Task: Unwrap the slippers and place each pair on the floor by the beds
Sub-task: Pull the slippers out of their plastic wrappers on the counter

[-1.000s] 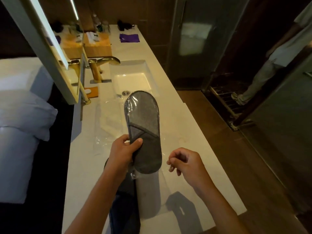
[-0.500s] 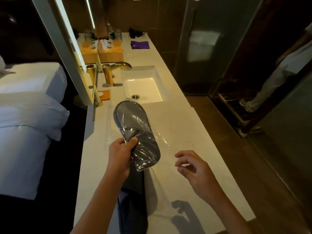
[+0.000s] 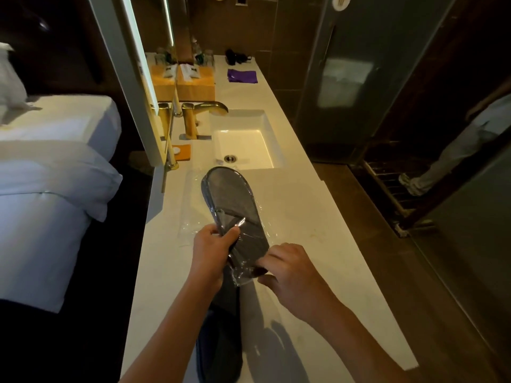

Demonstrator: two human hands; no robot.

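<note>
A grey slipper pack [image 3: 235, 211] in clear plastic wrap is held above the white vanity counter [image 3: 318, 230], its rounded end towards the sink. My left hand [image 3: 211, 250] grips its left side near the middle. My right hand [image 3: 290, 272] pinches the crinkled plastic at the near end of the pack. A dark slipper [image 3: 221, 338] lies on the counter below my left forearm, partly hidden. A loose clear plastic sheet [image 3: 190, 217] lies flat on the counter under the pack.
A sink [image 3: 243, 139] with a gold faucet [image 3: 199, 114] lies beyond the pack. Orange boxes [image 3: 193, 84] and a purple cloth [image 3: 242, 76] sit at the counter's far end. A white bed [image 3: 49, 189] is left; brown floor [image 3: 387, 244] and a person's leg [image 3: 442, 164] are right.
My right hand has moved left from open air and closed on the plastic at the pack's near end. The pack has tilted slightly and the camera has shifted.
</note>
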